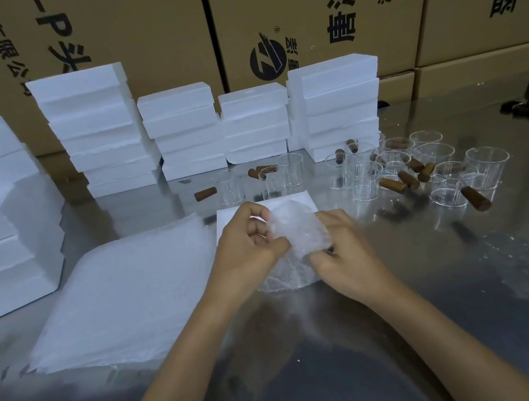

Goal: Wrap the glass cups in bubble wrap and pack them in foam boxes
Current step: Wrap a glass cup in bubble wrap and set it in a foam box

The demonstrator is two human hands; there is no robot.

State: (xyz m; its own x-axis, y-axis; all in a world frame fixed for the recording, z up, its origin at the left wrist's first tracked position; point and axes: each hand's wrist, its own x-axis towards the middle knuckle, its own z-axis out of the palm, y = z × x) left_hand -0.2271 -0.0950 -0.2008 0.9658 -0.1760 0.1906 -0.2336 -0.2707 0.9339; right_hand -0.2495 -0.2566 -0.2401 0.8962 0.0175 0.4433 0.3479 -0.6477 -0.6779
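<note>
Many foam boxes [182, 130] line steel table [441, 276].

- A shiny steel table [475, 271] reflects soft overhead light.
- Tall brown cardboard cartons [159, 26], printed in black characters, line the back like a wall.

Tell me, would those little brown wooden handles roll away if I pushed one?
Probably. The brown handles look round like pegs and lie on their sides on a smooth, shiny metal table, so one would likely roll or slide. They look tapered, so it may curve. They seem small, probably light.
</note>
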